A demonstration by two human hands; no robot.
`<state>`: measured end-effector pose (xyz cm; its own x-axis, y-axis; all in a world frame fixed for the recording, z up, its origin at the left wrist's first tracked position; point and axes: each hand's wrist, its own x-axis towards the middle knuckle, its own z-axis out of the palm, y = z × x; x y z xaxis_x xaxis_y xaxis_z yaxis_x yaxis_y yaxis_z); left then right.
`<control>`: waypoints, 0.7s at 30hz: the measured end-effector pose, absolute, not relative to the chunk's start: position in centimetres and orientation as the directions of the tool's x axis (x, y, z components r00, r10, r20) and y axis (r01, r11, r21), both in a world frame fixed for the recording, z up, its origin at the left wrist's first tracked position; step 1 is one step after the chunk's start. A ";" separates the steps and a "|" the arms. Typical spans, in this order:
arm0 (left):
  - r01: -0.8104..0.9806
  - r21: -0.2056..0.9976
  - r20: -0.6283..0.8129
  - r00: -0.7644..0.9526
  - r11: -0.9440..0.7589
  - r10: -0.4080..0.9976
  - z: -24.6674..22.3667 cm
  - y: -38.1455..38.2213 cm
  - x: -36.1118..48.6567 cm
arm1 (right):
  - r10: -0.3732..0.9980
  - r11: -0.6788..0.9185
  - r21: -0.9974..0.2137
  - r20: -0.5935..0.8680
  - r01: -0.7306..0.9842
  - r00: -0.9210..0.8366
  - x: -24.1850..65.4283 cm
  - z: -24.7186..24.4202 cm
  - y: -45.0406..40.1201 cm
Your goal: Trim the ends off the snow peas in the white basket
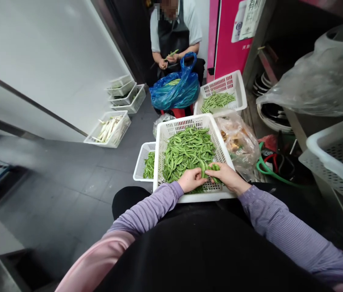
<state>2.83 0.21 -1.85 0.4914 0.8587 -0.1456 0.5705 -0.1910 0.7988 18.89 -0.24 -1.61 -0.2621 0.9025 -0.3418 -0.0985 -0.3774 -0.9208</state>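
A white plastic basket (pixel 226 151) rests at my lap, holding a heap of green snow peas (pixel 185 152). Over its near right part, my left hand (pixel 190 181) is closed with thumb and fingers pinching the end of a snow pea pod (pixel 202 167). Right beside it, touching or nearly so, my right hand (pixel 226 177) is curled around several snow peas (pixel 215 167). Its fingertips meet the same pod from the other side. Parts of the fingers of both hands are hidden by the pods.
A smaller white basket (pixel 138 164) of green pods stands at left. Ahead, a co-worker (pixel 174 32) handles beans behind a blue bag (pixel 174 95). Another basket (pixel 241 91) holds green beans. A clear bag (pixel 241 138) and green-handled scissors (pixel 261 164) lie at right; baskets (pixel 115 140) line the wall.
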 end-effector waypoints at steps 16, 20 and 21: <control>0.549 0.829 -0.105 0.343 -0.109 0.934 -0.7 -1.7 3.2 | 0.861 -0.508 -0.774 -0.464 -0.379 -0.208 19.5 -1.4 0.3; 0.666 0.721 -0.096 0.370 -0.192 0.924 -0.1 -1.8 3.5 | 0.834 -0.551 -0.743 -0.507 -0.380 -0.219 19.1 -1.5 0.0; 0.684 0.688 -0.071 0.396 -0.242 0.915 0.1 -1.7 3.5 | 0.829 -0.559 -0.739 -0.511 -0.375 -0.228 19.1 -1.5 0.0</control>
<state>3.50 -1.74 0.11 0.3963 0.9154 -0.0712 0.6837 -0.2424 0.6883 19.06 -0.01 -1.53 -0.2284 0.8286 -0.5111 -0.3749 -0.5593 -0.7393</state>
